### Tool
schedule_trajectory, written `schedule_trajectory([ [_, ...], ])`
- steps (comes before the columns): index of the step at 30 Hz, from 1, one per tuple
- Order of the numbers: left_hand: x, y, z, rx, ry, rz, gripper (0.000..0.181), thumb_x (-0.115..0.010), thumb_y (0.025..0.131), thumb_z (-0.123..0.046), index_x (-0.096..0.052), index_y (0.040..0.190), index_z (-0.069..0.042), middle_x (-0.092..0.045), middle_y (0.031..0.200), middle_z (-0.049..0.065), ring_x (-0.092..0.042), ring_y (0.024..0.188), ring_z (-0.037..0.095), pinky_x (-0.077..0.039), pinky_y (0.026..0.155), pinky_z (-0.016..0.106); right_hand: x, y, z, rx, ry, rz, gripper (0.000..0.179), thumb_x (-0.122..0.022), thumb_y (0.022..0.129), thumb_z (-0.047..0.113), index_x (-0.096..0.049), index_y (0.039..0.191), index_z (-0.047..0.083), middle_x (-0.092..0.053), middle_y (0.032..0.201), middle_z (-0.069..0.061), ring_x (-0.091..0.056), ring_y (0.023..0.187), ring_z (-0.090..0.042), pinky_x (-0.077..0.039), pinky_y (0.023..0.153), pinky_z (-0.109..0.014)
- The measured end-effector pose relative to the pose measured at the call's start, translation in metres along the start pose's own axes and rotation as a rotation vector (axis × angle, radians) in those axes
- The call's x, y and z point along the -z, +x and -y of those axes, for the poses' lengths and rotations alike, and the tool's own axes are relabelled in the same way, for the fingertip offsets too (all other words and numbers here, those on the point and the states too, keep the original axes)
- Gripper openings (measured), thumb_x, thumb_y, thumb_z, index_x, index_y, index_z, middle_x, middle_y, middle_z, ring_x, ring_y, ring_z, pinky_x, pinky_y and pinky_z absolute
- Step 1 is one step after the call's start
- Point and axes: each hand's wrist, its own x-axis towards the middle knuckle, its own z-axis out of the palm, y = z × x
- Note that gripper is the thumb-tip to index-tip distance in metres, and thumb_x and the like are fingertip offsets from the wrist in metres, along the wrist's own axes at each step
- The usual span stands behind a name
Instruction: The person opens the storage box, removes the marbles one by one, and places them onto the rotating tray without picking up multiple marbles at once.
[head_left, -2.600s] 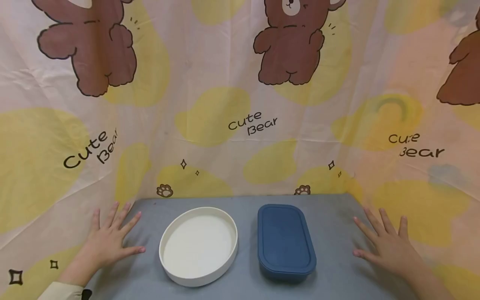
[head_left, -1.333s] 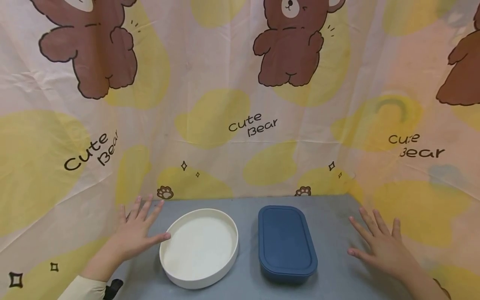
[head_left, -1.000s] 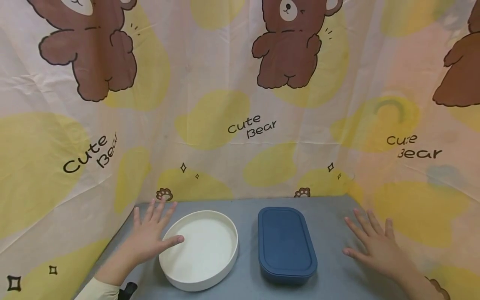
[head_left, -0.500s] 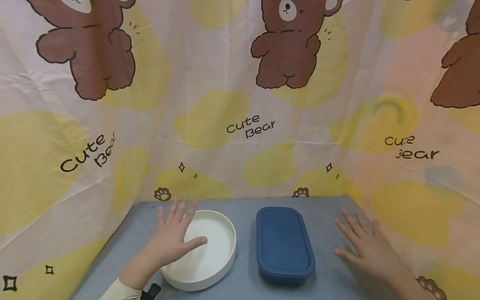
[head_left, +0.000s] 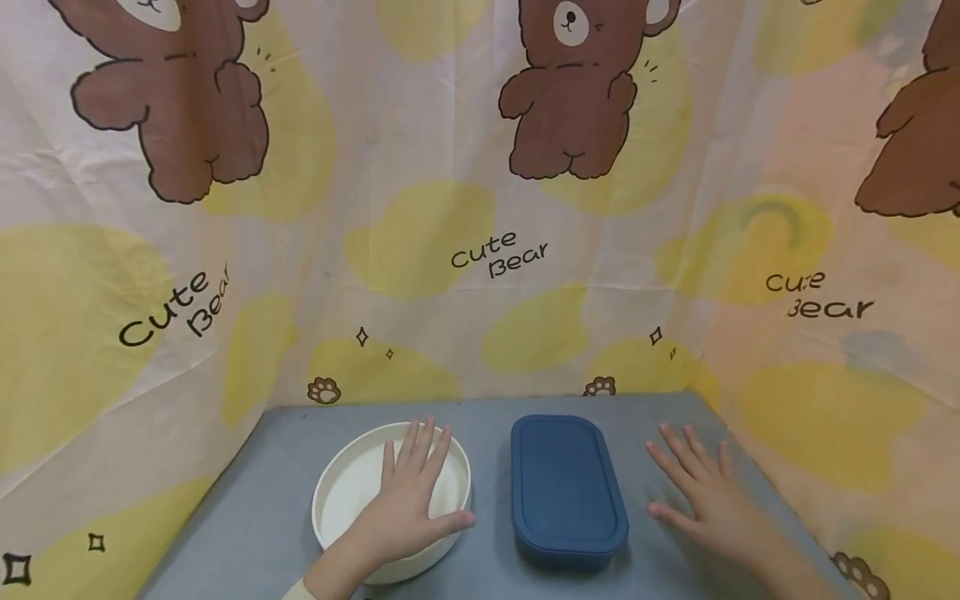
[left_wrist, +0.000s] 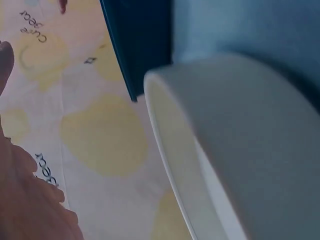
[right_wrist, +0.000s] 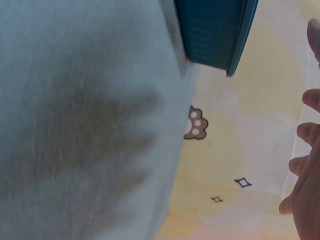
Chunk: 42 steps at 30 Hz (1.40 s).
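A round white shallow dish (head_left: pixel 352 487) with an upright rim stands left of centre on the table. My left hand (head_left: pixel 405 508) is over it, fingers spread and straight, covering part of its inside in the head view. In the left wrist view the dish's outer wall (left_wrist: pixel 235 115) lies below and apart from the hand (left_wrist: pixel 30 195). To the right sits a blue rectangular box with a lid (head_left: pixel 566 483). My right hand (head_left: pixel 708 504), fingers spread, hovers right of the box and holds nothing; its shadow falls on the table in the right wrist view.
The table has a grey-blue cover (head_left: pixel 247 500). A cloth curtain (head_left: pixel 420 208) printed with brown bears and yellow patches hangs at the back and both sides, meeting the table's edges. A narrow strip of table separates dish and box.
My left hand has moved right from the table's left side to over the white dish. The right hand has drifted left, nearer the blue box. Dish and box have stayed in place.
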Motion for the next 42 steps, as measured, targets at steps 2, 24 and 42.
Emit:
schedule_trajectory([
  [2,-0.008,0.0,-0.008,-0.005,0.004,0.003,0.118,-0.062,0.084,-0.078,-0.007,0.166,-0.014,0.008,0.172,0.01,0.013,0.158,0.035,0.007,0.121,0.072,-0.002,-0.001,0.004,0.002,0.021,-0.001,0.088,-0.072,0.092,0.051,-0.028,0.164,0.026,-0.01,0.173,-0.003,0.015,0.158,-0.021,0.025,0.12,-0.06],
  [24,-0.064,0.006,-0.071,0.057,-0.409,0.021,0.124,-0.08,0.08,-0.062,0.0,0.166,-0.023,0.007,0.173,0.002,0.005,0.16,0.033,-0.007,0.127,0.065,-0.007,0.01,0.037,0.049,0.078,0.039,0.088,-0.072,0.091,0.056,-0.031,0.163,0.024,-0.016,0.173,-0.005,0.004,0.16,-0.027,0.018,0.126,-0.054],
  [42,-0.104,0.007,-0.061,0.204,-0.652,0.039,0.133,-0.093,0.073,-0.045,-0.002,0.167,-0.019,0.0,0.173,0.017,-0.004,0.157,0.045,-0.019,0.121,0.072,-0.018,0.02,0.076,0.092,0.176,0.129,0.087,-0.075,0.085,0.06,-0.047,0.155,0.017,-0.032,0.168,-0.007,-0.022,0.156,-0.038,-0.005,0.129,-0.062],
])
